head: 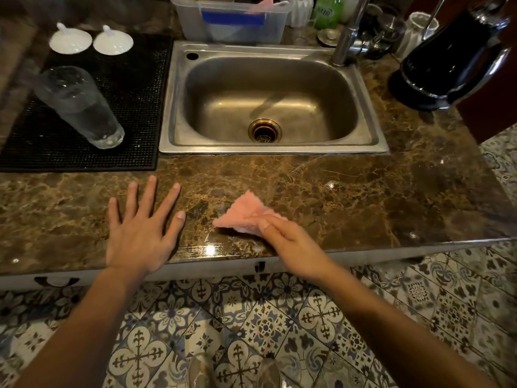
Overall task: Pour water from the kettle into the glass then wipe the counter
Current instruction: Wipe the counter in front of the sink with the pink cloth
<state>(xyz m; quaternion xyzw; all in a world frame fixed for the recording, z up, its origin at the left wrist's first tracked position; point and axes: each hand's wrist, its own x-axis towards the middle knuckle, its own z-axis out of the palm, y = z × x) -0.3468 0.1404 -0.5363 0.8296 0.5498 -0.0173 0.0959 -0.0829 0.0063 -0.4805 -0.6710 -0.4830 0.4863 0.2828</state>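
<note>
1. My right hand [291, 242] pinches a pink cloth [246, 214] between thumb and fingers, its grip pressed onto the worktop [363, 197] in front of the sink [268, 99], near the front edge.
2. My left hand [140, 228] lies flat on the worktop, fingers spread, holding nothing, in front of the sink's left corner.
3. The glass [81, 107] stands on a black mat [134, 88] left of the sink and holds water, so I judge the pour done and the wipe under way.
4. The kettle [453, 51] sits on its base right of the sink, well apart from both hands.
5. Wet glints show on the worktop in front of the sink, by the edge.
6. Risks, as I judge them: a stroke toward me could push water over the edge onto the tiled floor [251, 331].
7. A wide sweep leftward could run under my left hand, or reach the mat and knock the glass.
8. My loose pinch could let the cloth bunch and skip wet patches.
</note>
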